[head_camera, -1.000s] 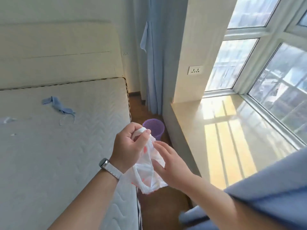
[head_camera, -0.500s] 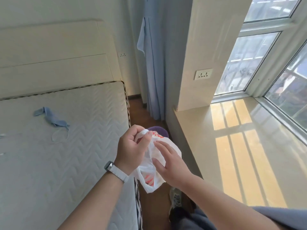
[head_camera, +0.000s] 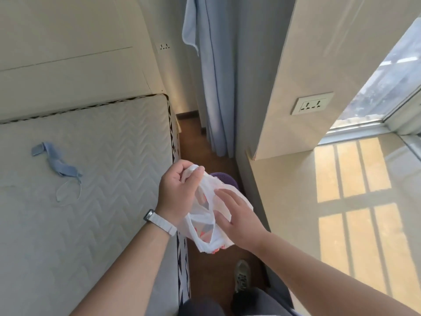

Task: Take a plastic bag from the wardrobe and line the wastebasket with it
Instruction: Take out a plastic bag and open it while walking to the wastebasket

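A thin white plastic bag [head_camera: 205,224] with red print hangs between my hands, above the narrow floor strip beside the bed. My left hand [head_camera: 177,195] pinches its top edge between thumb and fingers. My right hand [head_camera: 237,213] presses flat against the bag's right side, fingers spread and the thumb at the bag's mouth. The purple wastebasket [head_camera: 224,179] stands on the floor just beyond, mostly hidden behind the bag and my hands.
A bare quilted mattress [head_camera: 91,179] fills the left, with a blue strap [head_camera: 57,163] lying on it. A stone window ledge [head_camera: 319,213] runs along the right. Blue curtains [head_camera: 216,87] hang ahead. My shoe [head_camera: 242,274] is on the wooden floor.
I have stepped closer to the wastebasket, which now sits right behind my hands. The bag has opened a little between my hands.
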`<state>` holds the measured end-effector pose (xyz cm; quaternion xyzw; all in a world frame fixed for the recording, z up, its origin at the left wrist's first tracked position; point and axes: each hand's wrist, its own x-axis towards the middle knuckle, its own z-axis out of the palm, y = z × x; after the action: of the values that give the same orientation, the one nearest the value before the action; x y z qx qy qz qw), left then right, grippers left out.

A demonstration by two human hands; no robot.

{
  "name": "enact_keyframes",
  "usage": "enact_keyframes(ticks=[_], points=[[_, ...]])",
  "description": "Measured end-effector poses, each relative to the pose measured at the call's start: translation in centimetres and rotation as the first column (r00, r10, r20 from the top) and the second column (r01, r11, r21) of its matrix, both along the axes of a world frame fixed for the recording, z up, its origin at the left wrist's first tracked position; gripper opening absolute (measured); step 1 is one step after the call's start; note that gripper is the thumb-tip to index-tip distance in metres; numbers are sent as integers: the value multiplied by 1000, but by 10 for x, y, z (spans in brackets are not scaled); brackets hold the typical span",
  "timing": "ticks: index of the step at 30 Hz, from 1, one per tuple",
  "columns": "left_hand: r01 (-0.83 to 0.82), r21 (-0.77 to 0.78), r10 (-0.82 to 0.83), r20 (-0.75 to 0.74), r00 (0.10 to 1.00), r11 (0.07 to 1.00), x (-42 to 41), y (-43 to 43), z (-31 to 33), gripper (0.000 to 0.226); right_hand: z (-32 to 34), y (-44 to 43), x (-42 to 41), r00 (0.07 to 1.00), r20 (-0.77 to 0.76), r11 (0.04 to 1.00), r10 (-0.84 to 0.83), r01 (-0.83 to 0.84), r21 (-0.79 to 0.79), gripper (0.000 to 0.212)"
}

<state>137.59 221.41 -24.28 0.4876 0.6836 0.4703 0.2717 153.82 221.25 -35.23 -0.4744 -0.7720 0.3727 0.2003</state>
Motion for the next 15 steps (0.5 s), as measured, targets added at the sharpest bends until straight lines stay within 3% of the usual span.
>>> enact_keyframes(ticks=[8, 15], points=[[15, -86, -11, 51, 999, 996, -21, 86, -47, 14, -35, 82, -21, 998, 37, 996, -55, 58, -67, 50], [118, -177, -98, 121, 988, 977, -50, 156, -135, 12, -100, 139, -47, 982, 127, 982, -139, 153, -109, 56]])
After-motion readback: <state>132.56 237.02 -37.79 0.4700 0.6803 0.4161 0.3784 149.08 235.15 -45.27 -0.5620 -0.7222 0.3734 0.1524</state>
